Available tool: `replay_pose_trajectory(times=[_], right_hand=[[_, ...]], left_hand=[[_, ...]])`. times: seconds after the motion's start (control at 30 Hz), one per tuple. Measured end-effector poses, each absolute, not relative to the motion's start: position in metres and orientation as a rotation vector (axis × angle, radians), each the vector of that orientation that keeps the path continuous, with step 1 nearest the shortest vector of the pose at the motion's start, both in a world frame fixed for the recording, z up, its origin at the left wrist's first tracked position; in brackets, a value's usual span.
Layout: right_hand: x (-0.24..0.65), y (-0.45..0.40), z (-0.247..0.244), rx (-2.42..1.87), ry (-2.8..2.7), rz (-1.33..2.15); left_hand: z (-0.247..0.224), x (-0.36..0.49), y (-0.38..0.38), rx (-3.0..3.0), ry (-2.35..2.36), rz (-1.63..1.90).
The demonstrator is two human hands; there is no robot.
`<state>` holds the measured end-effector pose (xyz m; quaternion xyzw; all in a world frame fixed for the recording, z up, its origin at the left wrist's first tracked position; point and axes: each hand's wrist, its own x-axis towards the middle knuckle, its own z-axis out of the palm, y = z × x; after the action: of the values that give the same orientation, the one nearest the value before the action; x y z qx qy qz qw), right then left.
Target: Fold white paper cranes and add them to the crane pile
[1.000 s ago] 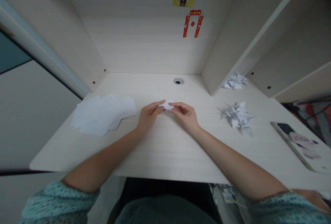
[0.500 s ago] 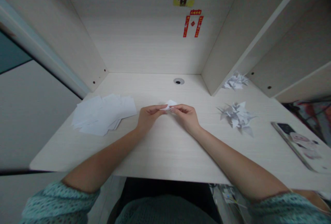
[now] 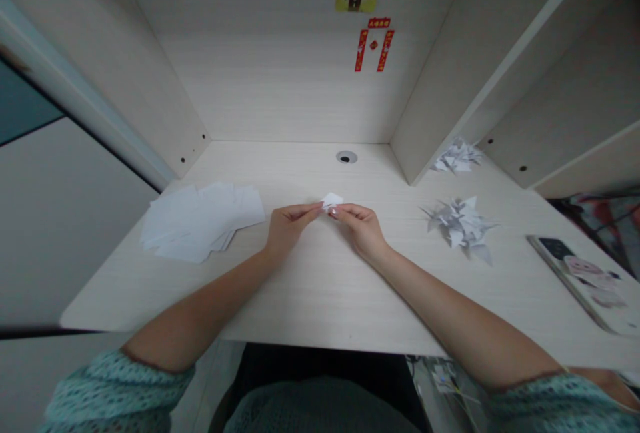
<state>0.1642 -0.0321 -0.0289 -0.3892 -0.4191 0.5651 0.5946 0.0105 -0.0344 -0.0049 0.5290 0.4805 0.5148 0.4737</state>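
A small folded piece of white paper (image 3: 332,202) sits between my fingertips above the middle of the pale wood desk (image 3: 320,300). My left hand (image 3: 291,226) reaches it from the left, fingers pinched against its left edge. My right hand (image 3: 359,230) holds its lower right side. The paper's lower part is hidden behind my fingers. To the left of my left hand lies a loose stack of white paper sheets (image 3: 200,223), apart from it.
Two heaps of folded white paper pieces (image 3: 460,228) (image 3: 457,157) lie on the desk's right side. A flat printed book or case (image 3: 575,280) lies at the right edge. Pale shelf panels (image 3: 450,66) rise on both sides and behind, with a cable grommet (image 3: 346,156) at the back.
The folded paper has shifted slightly to the right and looks narrower. My fingers have straightened a little, and both hands stay at the paper.
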Motion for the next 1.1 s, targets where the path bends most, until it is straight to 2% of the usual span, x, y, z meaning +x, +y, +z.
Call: replay_pose_trajectory(times=[0.33,0.7,1.1], right_hand=[[0.165,-0.0309,-0.0297,-0.995,-1.006,1.261],[0.161,-0.0332,-0.0252,-0.938,-0.868,1.387],[0.1609,-0.035,-0.026,-0.972,-0.923,1.291]], left_hand=[[-0.0081,0.0101,-0.0324,1.209,1.154,1.278],[-0.0113,0.0096,-0.0335,1.157,1.13,1.273],[-0.0078,0.0116,-0.0376,1.125,1.071,1.294]])
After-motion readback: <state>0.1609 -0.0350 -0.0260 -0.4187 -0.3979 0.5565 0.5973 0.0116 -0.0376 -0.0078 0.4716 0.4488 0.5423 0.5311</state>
